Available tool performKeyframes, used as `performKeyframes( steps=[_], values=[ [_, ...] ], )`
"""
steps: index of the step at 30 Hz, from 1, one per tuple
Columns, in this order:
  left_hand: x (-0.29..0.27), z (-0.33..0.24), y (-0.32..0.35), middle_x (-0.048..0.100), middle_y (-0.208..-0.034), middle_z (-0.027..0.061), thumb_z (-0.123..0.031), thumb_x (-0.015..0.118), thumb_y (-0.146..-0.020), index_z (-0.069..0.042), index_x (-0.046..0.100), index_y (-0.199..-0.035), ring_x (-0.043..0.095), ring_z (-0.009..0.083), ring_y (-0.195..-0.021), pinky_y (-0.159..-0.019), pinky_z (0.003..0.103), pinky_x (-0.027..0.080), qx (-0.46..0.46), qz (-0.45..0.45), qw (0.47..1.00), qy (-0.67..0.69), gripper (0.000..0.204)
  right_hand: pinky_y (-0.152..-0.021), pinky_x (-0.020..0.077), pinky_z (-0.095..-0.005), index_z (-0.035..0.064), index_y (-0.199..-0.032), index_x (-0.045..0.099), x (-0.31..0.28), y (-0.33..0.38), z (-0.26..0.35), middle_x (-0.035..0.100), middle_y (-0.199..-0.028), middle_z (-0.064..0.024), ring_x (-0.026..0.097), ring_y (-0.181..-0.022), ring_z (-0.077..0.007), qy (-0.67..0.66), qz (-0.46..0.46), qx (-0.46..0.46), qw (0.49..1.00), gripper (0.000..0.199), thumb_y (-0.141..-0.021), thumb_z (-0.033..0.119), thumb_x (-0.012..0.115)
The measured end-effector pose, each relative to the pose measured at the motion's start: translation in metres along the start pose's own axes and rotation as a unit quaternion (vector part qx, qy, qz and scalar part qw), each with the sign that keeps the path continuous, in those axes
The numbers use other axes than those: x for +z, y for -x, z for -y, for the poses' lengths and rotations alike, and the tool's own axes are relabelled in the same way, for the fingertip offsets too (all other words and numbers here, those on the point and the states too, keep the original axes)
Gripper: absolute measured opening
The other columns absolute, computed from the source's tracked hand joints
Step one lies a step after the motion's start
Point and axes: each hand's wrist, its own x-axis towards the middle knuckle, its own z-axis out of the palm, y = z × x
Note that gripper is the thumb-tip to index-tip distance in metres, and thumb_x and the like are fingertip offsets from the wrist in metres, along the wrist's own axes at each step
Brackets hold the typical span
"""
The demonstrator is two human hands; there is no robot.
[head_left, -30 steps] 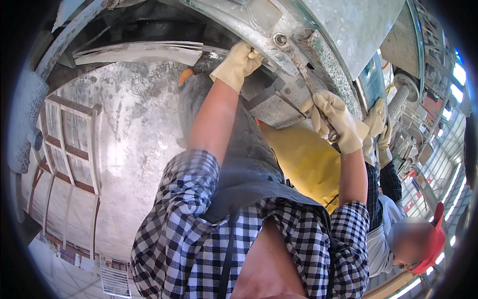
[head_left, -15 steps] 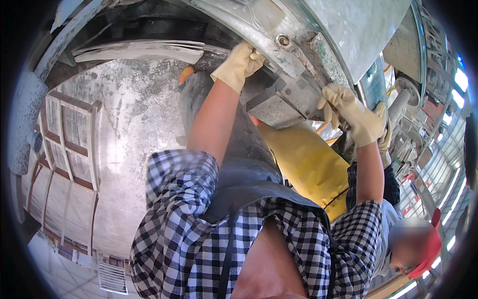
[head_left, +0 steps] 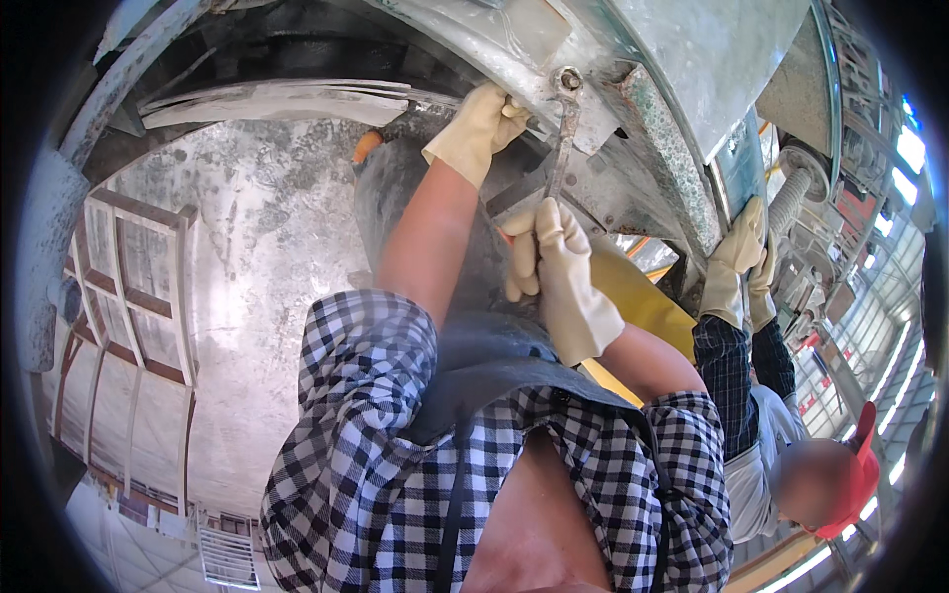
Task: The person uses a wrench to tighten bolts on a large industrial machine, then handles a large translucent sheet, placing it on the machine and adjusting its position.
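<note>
I see two gloved hands of my own and two more belonging to a co-worker, four cream gloves in all. My left hand (head_left: 484, 124) reaches up and presses against the grey metal housing (head_left: 682, 59) overhead; its fingers curl at the edge of the metal, and I cannot tell whether they grip anything. My right hand (head_left: 554, 262) is closed around the lower end of one wrench (head_left: 561, 133), a slim steel tool standing nearly upright. Its top end sits on a single bolt (head_left: 569, 79) in the rim of the housing. Both my forearms are bare, with checked sleeves rolled to the elbow.

To the right, the co-worker's hands (head_left: 741, 262) rest against the same housing, one just behind the other, so the far one is partly hidden. One yellow sheet (head_left: 643, 301) shows between us, mostly covered by my right arm. One white wooden frame (head_left: 138, 287) lies on the pale concrete floor (head_left: 267, 247) at left. The handle of the wrench inside my fist is hidden.
</note>
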Motion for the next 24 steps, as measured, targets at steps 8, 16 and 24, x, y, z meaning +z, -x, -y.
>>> performKeyframes(
  steps=[8,16,24],
  values=[
    [-0.005,-0.001,0.000,0.060,-0.081,0.0025,-0.006,0.050,-0.101,-0.004,0.058,-0.105,0.050,0.0077,-0.053,-0.041,0.018,0.037,-0.028,0.099,0.994,0.035,0.010,-0.061,0.0565,-0.0345,0.0084,-0.116,0.051,0.059,-0.007,-0.007,0.060,-0.076,-0.0090,0.065,-0.064,-0.0226,-0.138,-0.007,0.055,0.989,0.038,-0.112,0.042,0.033],
    [-0.001,-0.008,0.009,0.060,-0.082,0.0009,-0.008,0.051,-0.102,-0.008,0.059,-0.105,0.050,0.0074,-0.054,-0.041,0.018,0.037,-0.060,0.037,0.995,0.069,0.008,-0.087,0.0534,-0.0419,0.0033,-0.118,0.056,0.139,-0.097,0.049,0.068,-0.095,-0.0143,0.067,-0.092,-0.0268,-0.313,0.213,-0.098,0.920,0.041,-0.111,0.040,0.039],
    [0.011,-0.012,0.011,0.060,-0.084,-0.0011,-0.011,0.053,-0.103,-0.012,0.059,-0.106,0.050,0.0068,-0.055,-0.041,0.018,0.037,-0.103,-0.083,0.988,0.076,0.007,-0.065,0.0477,-0.0270,0.0027,-0.126,0.060,0.002,-0.017,0.084,0.063,-0.082,-0.0057,0.059,-0.070,-0.0138,0.349,0.074,-0.217,0.909,0.045,-0.107,0.042,0.047]
  ],
)
